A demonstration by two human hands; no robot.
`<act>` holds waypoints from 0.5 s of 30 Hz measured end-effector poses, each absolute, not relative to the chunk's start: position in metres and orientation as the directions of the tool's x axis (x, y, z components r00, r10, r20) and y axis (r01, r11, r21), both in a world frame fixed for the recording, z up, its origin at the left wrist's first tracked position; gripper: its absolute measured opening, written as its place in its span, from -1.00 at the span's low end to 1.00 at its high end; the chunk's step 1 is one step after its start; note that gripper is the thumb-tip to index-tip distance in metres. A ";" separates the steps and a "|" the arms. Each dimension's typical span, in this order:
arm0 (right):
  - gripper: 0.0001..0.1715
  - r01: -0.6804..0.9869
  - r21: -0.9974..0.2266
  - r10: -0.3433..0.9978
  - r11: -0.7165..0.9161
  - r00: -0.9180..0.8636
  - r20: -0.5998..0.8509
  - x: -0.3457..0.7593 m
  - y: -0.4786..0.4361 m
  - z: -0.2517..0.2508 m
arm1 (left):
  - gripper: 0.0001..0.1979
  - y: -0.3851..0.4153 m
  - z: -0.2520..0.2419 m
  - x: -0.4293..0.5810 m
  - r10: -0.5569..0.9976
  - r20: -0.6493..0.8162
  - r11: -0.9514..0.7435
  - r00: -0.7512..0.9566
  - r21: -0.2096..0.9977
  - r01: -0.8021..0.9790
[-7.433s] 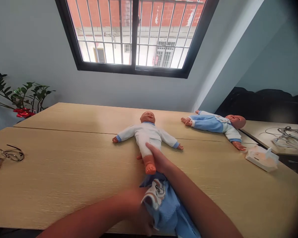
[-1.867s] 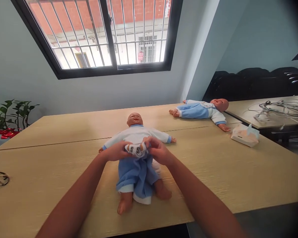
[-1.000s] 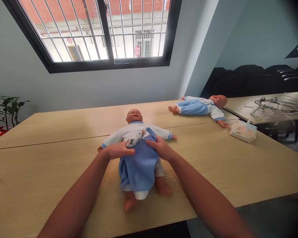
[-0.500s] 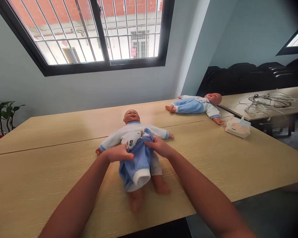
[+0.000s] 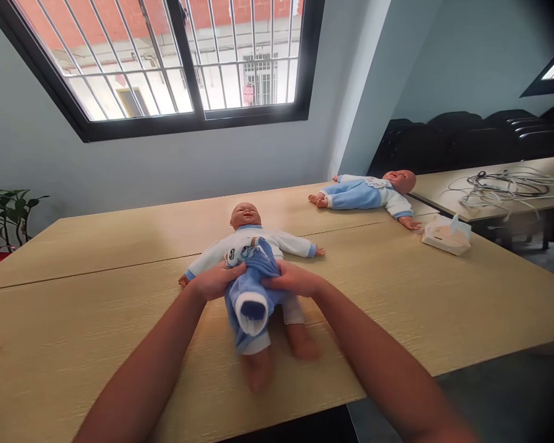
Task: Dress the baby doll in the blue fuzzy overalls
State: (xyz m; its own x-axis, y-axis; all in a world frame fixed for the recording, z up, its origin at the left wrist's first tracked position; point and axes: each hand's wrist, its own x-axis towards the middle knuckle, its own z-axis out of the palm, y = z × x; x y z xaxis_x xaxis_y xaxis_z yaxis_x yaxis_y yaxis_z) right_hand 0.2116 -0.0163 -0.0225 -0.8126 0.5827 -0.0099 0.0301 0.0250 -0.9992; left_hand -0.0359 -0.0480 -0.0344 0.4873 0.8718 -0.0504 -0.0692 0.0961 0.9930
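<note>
A baby doll (image 5: 246,229) in a white suit lies on its back on the wooden table (image 5: 96,320), head away from me, bare feet toward me. Blue trousers (image 5: 253,289) with white cuffs are bunched over its waist and legs. My left hand (image 5: 213,280) grips the trousers at the doll's left hip side. My right hand (image 5: 292,278) pinches the same cloth on the other side. One empty trouser leg points toward me with its cuff open; one doll leg comes out under the other cuff.
A second doll (image 5: 368,191) in blue and white lies at the table's far right. A tissue pack (image 5: 445,235) sits near the right edge. Cables (image 5: 498,184) lie on a neighbouring table. A plant (image 5: 4,215) stands at far left. Black chairs line the right wall.
Both hands have worked the blue trousers further up the doll's body. The loose trouser leg has lifted and now points at me.
</note>
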 end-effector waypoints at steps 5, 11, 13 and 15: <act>-0.46 -0.029 -1.000 0.640 0.004 -0.768 0.025 0.220 -0.006 -0.030 | -0.26 -0.063 -0.002 -0.030 0.707 -0.153 -0.102 0.690 0.944 0.313; -0.58 0.065 -0.997 0.586 0.046 -0.810 -0.026 0.218 -0.007 -0.024 | -0.61 -0.069 0.011 -0.025 0.737 -0.283 -0.144 0.613 0.822 0.552; -0.60 0.130 -0.981 0.592 0.141 -0.806 -0.022 0.220 -0.012 -0.021 | -0.67 -0.068 0.009 -0.027 0.763 -0.252 -0.127 0.595 0.845 0.520; -0.55 0.179 -0.950 0.640 0.255 -0.768 0.026 0.225 -0.021 -0.022 | -0.74 -0.067 0.009 -0.028 0.806 -0.160 -0.173 0.570 0.858 0.485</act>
